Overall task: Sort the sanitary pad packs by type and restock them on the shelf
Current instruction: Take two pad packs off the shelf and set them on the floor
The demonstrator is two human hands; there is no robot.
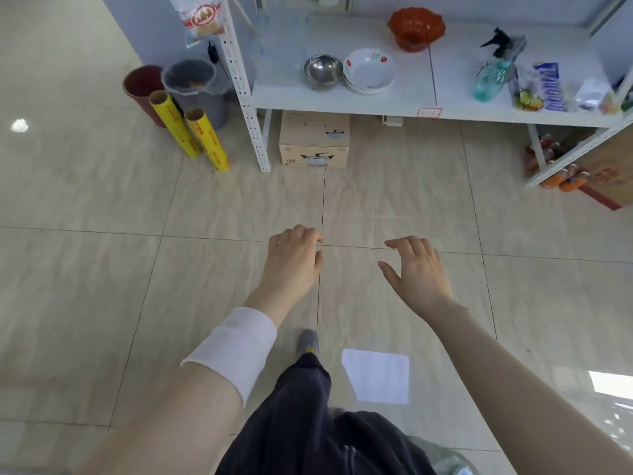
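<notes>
Here no sanitary pad pack could be identified with certainty; the likeliest candidates were the blue-and-white packets point(551, 85) at the right end of the white shelf point(404, 97), well beyond the fingertips and too blurred to name. Both hands were empty and apart from everything, so the step in hand was judged to be the approach, before any sorting or restocking. The next move would call for closing on the shelf and locating the packs, then reaching up and forward past the fingertips. The left hand point(296, 260) was held palm down over the tiled floor point(102, 269), its fingers curled loosely together and gripping nothing, a white sleeve point(236, 347) pushed back on the forearm. The right hand point(419, 270), just beside it, was also palm down, with fingers slightly spread, thumb out and nothing between them. Farther ahead of the fingers stood a steel bowl point(323, 69), a white bowl point(369, 69), an orange basket point(416, 27) and a spray bottle point(496, 68); a cardboard box point(314, 140) sat below the shelf.
</notes>
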